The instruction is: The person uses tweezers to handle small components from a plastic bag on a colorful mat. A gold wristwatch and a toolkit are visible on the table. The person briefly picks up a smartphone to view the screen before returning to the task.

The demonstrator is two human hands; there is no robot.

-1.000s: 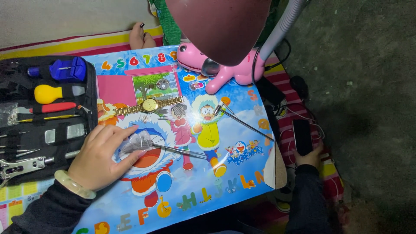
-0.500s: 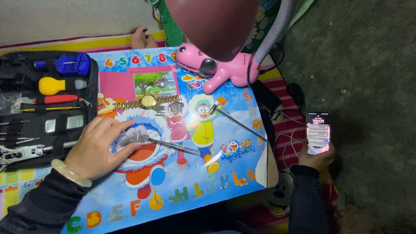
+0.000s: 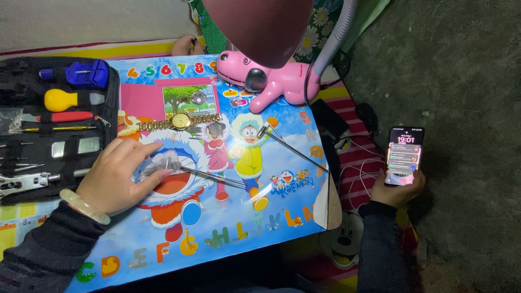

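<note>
Small clear plastic bag [image 3: 161,161] lay on the colourful cartoon-printed counter [image 3: 228,217], pinned under the left hand [image 3: 116,176] fingers, lying flat, not clenched. Right hand [image 3: 399,187] gripped one lit black smartphone [image 3: 405,154] off to the side (step looked paused). One gold metal wristwatch [image 3: 179,121], two thin metal tools nearby.

Quick count: two hands, left hand [image 3: 116,176] and right hand [image 3: 399,190], one phone [image 3: 404,154], one gold wristwatch [image 3: 179,121], one pink desk lamp [image 3: 271,76], one tool case [image 3: 51,122] far left.
</note>
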